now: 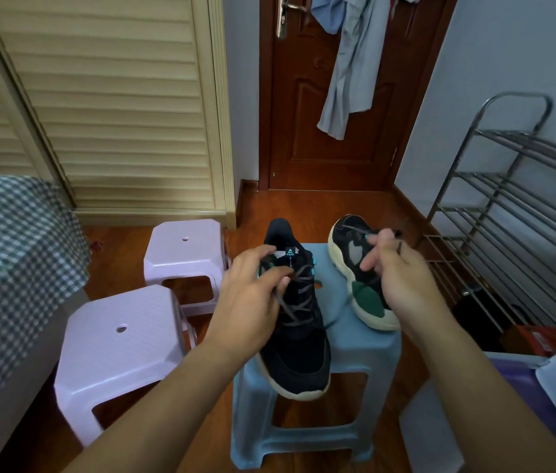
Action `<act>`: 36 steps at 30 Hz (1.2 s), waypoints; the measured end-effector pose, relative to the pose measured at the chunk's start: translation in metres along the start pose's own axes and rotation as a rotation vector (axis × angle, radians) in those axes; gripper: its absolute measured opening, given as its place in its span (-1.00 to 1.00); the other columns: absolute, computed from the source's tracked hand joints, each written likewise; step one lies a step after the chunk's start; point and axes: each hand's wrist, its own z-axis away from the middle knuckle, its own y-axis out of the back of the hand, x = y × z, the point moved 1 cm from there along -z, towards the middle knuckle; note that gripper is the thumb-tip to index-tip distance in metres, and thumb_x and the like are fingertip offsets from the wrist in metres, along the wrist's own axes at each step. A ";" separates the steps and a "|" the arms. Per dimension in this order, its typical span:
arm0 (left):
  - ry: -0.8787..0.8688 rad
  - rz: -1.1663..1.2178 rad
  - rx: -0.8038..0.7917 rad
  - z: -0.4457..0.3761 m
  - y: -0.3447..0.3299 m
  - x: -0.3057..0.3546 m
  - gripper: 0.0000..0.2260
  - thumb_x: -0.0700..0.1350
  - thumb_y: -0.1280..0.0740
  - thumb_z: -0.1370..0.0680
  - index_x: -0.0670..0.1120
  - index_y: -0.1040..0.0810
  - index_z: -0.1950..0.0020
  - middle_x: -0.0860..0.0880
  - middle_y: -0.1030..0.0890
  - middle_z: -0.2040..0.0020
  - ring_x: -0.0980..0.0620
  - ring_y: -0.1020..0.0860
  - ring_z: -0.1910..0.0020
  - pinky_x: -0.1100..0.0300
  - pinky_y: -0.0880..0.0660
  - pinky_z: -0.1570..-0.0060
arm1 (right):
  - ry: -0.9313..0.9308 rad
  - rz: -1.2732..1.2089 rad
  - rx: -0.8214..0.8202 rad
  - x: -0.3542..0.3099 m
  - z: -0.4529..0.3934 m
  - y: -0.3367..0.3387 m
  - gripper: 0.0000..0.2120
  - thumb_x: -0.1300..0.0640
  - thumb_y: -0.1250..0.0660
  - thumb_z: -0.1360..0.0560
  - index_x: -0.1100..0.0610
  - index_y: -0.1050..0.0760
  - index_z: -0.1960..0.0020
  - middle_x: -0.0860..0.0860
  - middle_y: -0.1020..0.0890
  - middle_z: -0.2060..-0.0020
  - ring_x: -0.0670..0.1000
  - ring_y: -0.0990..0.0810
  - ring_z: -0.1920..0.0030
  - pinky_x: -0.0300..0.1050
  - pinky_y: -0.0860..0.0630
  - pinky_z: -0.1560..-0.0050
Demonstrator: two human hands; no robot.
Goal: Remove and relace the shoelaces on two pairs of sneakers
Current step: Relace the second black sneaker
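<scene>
Presently, a laced black sneaker (295,339) stands on a blue stool (358,356); its mate (358,268) lies tilted beside. Left hand (252,291) and right hand (402,271) each pinch a grey lace end (400,245). Two lilac stools (119,353) stand left, a steel rack (508,216) right.

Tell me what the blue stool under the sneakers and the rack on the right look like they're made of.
Blue stool: likely moulded plastic, going by its smooth, rounded one-piece form and soft sheen. Rack: apparently metal, perhaps chromed or stainless tubing, judging by thin silvery reflective bars.
</scene>
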 end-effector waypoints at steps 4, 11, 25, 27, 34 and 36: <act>-0.171 0.024 -0.094 0.005 0.015 0.016 -0.82 -0.08 -0.29 -0.64 -0.04 -0.66 -0.15 0.02 -0.57 -0.18 -0.01 -0.53 -0.19 -0.08 -0.50 -0.16 | 0.037 -0.611 0.055 -0.020 0.006 0.009 -0.58 -0.15 -0.05 -0.69 0.11 -0.41 0.17 -0.02 -0.39 0.42 0.03 -0.41 0.46 -0.16 -0.46 0.36; -0.025 0.141 -0.121 0.007 0.027 0.015 -0.46 -0.34 -0.31 -0.50 -0.02 -0.47 -0.46 0.05 -0.43 -0.43 0.11 -0.32 -0.46 0.10 -0.29 -0.50 | -0.124 0.006 -0.238 0.009 -0.011 -0.023 -0.73 0.01 -0.10 -0.70 0.04 -0.56 -0.05 -0.11 -0.38 0.42 -0.08 -0.33 0.44 -0.20 -0.26 0.41; 0.281 0.136 -0.087 -0.024 0.011 -0.035 -0.89 -0.08 -0.44 -0.58 0.03 -0.68 -0.09 0.08 -0.61 -0.02 0.12 -0.55 0.00 0.24 -0.49 -0.05 | 0.031 -0.107 -0.065 0.032 -0.019 -0.071 -0.78 0.24 -0.25 -0.62 0.05 -0.55 0.15 0.03 -0.69 0.24 0.02 -0.71 0.17 0.06 -0.67 0.02; 0.261 0.130 -0.109 -0.023 0.010 -0.038 -0.86 -0.06 -0.43 -0.59 0.02 -0.66 -0.15 0.08 -0.59 -0.05 0.13 -0.54 -0.03 0.24 -0.49 -0.08 | -0.010 -0.092 -0.060 0.034 -0.019 -0.073 -0.80 0.21 -0.29 -0.59 0.05 -0.57 0.17 0.02 -0.70 0.26 0.04 -0.70 0.15 0.14 -0.65 -0.03; 0.275 0.220 -0.070 -0.022 0.003 -0.034 -0.96 -0.09 -0.41 -0.60 0.03 -0.61 -0.04 0.10 -0.60 0.01 0.14 -0.55 0.02 0.16 -0.55 -0.04 | -0.068 -0.046 -0.066 0.030 -0.015 -0.072 -0.82 0.17 -0.38 -0.55 0.04 -0.63 0.23 0.01 -0.69 0.29 0.06 -0.68 0.16 0.12 -0.64 -0.03; 0.297 0.203 -0.073 -0.024 0.003 -0.032 -0.93 -0.11 -0.39 -0.62 0.03 -0.58 0.06 0.09 -0.59 0.06 0.14 -0.54 0.05 0.11 -0.55 0.00 | -0.070 -0.050 -0.068 0.029 -0.014 -0.072 -0.82 0.17 -0.38 -0.55 0.05 -0.63 0.22 0.03 -0.69 0.30 0.08 -0.68 0.17 0.13 -0.64 -0.02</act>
